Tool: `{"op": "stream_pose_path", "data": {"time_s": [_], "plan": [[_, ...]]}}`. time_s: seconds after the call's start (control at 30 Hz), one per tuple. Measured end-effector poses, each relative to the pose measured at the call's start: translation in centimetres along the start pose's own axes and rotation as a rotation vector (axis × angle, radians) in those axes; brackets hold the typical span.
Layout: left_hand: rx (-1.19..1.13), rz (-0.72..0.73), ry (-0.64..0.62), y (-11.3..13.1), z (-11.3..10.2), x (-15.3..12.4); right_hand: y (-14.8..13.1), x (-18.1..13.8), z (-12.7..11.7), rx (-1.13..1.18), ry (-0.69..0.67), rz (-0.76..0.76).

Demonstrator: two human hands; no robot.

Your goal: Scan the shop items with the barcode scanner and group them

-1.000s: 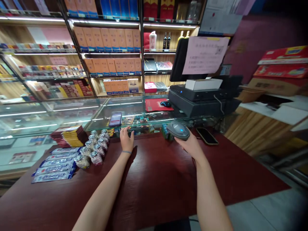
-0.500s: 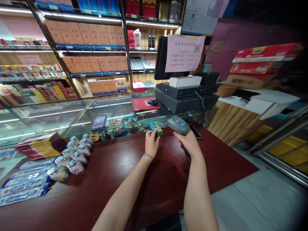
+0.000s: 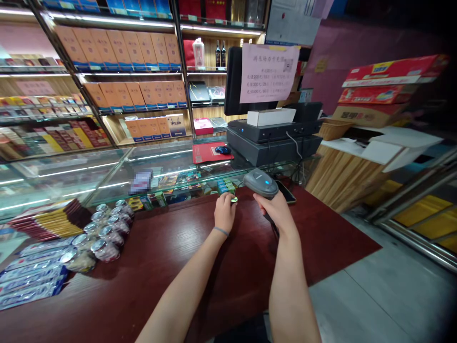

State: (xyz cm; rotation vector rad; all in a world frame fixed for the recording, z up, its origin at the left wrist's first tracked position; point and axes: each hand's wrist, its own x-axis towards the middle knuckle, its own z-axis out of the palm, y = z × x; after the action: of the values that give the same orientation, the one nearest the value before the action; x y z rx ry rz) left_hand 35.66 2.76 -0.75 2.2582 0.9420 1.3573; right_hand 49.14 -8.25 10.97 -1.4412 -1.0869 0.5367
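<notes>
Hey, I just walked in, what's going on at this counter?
Someone's right hand holds a grey handheld scanner over the dark red counter. Their left hand has a small green item at its fingertips, just in front of a cluster of small green and blue boxes. Glass jars stand in rows off to the left.

A pink printed sheet (image 3: 267, 78) hangs on the dark monitor (image 3: 233, 85). Below the monitor, a white box (image 3: 271, 117) sits on black equipment (image 3: 274, 148). Left of the monitor, a mouse (image 3: 223, 150) rests on a red mat (image 3: 204, 154); farther left and nearer the camera stand lidded jars (image 3: 110, 236), with maroon-and-yellow packets (image 3: 57, 221) beyond. Behind it, shelves (image 3: 221, 30) hold orange boxes (image 3: 119, 50). Stacked cartons (image 3: 378, 94) rise to its right.
</notes>
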Motion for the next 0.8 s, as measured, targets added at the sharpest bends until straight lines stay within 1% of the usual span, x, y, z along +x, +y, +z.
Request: {"op": "stream_pose_path", "data": {"time_s": [0.1,0.23,0.3,0.4,0.5,0.63,0.7,0.8], "plan": [[0.030,0.005,-0.036,0.3,-0.3,-0.1,0.2,0.0,0.0,-0.005,0.001,-0.009],[-0.002,0.000,-0.031,0.8,-1.2,-0.3,0.4,0.1,0.1,-0.025,-0.007,-0.001],[-0.113,-0.056,-0.027,0.8,-2.1,-0.3,0.3,0.1,0.1,-0.042,-0.017,0.000],[-0.442,-0.229,-0.009,0.2,-4.1,-0.2,0.1,0.0,0.4,-0.082,-0.038,-0.020],[-0.767,-0.412,0.016,-1.2,-7.5,-0.4,-0.2,0.0,1.3,-0.086,-0.053,-0.022],[-1.045,-0.664,-0.020,-3.9,-13.5,-1.5,-0.8,-0.4,3.6,-0.052,-0.095,-0.011],[-1.137,-0.729,-0.008,-5.4,-16.5,-2.4,-1.1,-0.7,5.1,-0.053,-0.125,-0.031],[-1.214,-0.756,0.052,-7.8,-20.2,-3.6,-1.4,-1.4,7.4,-0.024,-0.196,-0.044]]}}
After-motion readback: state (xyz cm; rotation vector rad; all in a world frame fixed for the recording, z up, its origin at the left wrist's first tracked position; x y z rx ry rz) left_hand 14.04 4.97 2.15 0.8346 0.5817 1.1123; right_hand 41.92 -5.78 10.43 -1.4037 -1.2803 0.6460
